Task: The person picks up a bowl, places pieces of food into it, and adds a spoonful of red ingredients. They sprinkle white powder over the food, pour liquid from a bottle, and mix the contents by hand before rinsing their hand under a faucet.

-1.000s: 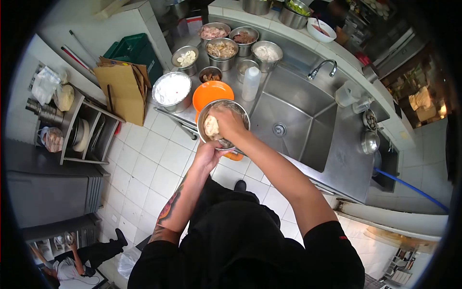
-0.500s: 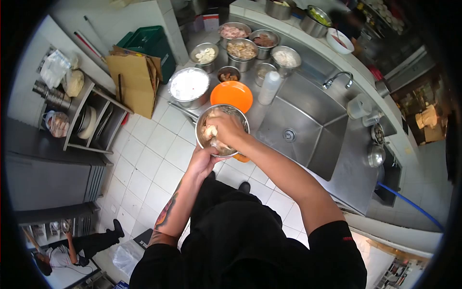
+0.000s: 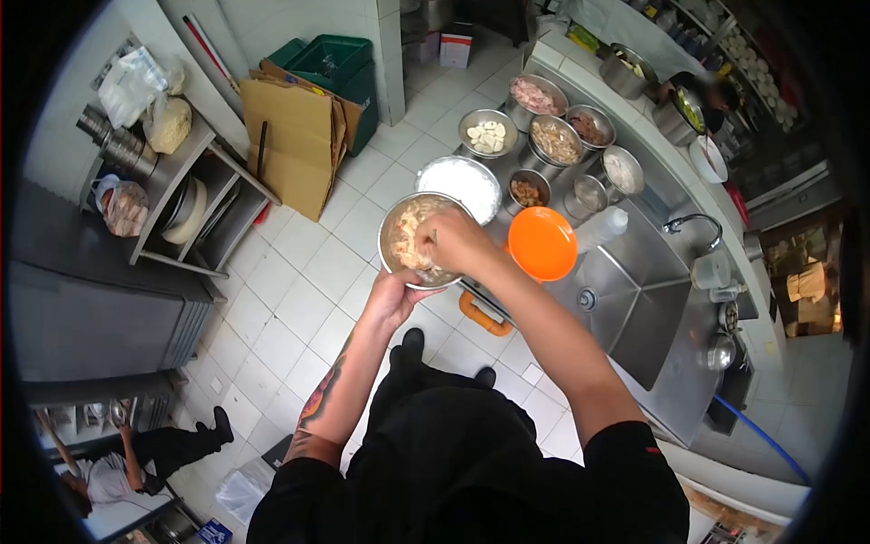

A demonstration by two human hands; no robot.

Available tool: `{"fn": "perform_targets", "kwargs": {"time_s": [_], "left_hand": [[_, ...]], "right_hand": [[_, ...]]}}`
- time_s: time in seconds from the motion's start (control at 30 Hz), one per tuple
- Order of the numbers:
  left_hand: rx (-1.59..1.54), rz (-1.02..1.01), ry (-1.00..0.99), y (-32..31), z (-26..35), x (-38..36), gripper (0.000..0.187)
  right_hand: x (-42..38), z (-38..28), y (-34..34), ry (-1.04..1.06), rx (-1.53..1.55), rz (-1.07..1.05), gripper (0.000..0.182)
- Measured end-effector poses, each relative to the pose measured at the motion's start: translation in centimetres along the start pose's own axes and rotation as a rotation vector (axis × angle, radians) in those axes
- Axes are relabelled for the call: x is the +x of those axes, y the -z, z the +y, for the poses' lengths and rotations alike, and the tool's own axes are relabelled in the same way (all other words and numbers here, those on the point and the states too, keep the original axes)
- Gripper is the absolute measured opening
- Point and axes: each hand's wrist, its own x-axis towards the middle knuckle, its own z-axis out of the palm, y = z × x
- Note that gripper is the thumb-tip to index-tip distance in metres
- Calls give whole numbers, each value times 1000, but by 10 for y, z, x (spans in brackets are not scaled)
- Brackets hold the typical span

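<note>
While left hand [image 3: 391, 297] cups steel bowl [image 3: 399, 218], right hand [image 3: 450, 243] inside, grip hidden

Person's arms and hands, head view, both raised forward of the torso.
Left hand [image 3: 391, 297]: palm up, fingers curled closed in a supporting grip from below; forearm bare, tattooed, bent at the elbow, short black sleeve above. Right hand [image 3: 456, 241]: reaching in from above, fingers bunched and bent downward, wrist flexed; forearm bare, stretched diagonally from a black-sleeved shoulder. The hands sit close together, right above left.
</note>
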Motion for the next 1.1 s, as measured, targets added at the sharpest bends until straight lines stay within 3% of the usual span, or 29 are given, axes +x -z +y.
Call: {"fn": "perform_targets", "kwargs": {"time_s": [0.07, 0.13, 0.17, 0.2, 0.27, 0.37, 0.4, 0.5, 0.53, 0.6, 0.67, 0.73, 0.87, 0.93, 1.03, 1.1], "left_hand": [[14, -34, 19, 10, 13, 10, 66], [23, -38, 16, 14, 24, 14, 67], [25, -42, 32, 18, 28, 16, 67], [26, -34, 5, 20, 34, 18, 68], [24, -38, -21, 28, 39, 30, 69], [-6, 34, -22, 59, 38, 45, 73], [-5, 26, -19, 66, 40, 47, 73], [-41, 73, -74, 93, 43, 47, 75], [-40, 74, -71, 99, 44, 44, 75], [9, 127, -73, 107, 46, 37, 73], [21, 144, -75, 111, 46, 31, 73], [46, 169, -56, 113, 44, 28, 72], [29, 185, -48, 112, 39, 22, 71], [20, 189, -33, 113, 38, 20, 71], [21, 178, -18, 118, 36, 21, 70], [24, 185, -15, 122, 32, 22, 70]], "right_hand": [[16, 7, -10, 24, 29, 70, 21], [27, 10, -8, -50, 347, 156, 19], [30, 14, -7, -208, 672, 50, 12], [34, 18, 1, -221, 674, 61, 12], [44, 30, 27, -257, 1095, 150, 10], [58, 75, 36, -295, 1208, 339, 13], [62, 93, 29, -296, 1205, 347, 13], [67, 151, -10, -454, 778, 83, 9], [66, 160, -23, -456, 780, 83, 9], [62, 161, -41, -428, 407, 74, 10], [63, 156, -47, -441, 471, 31, 13], [66, 154, -52, -351, 394, 119, 9], [81, 172, -42, -415, 360, 154, 11], [84, 179, -41, -458, 251, 60, 17], [78, 176, -52, -368, 44, 91, 23], [73, 164, -65, -421, -3, 68, 26]]}}
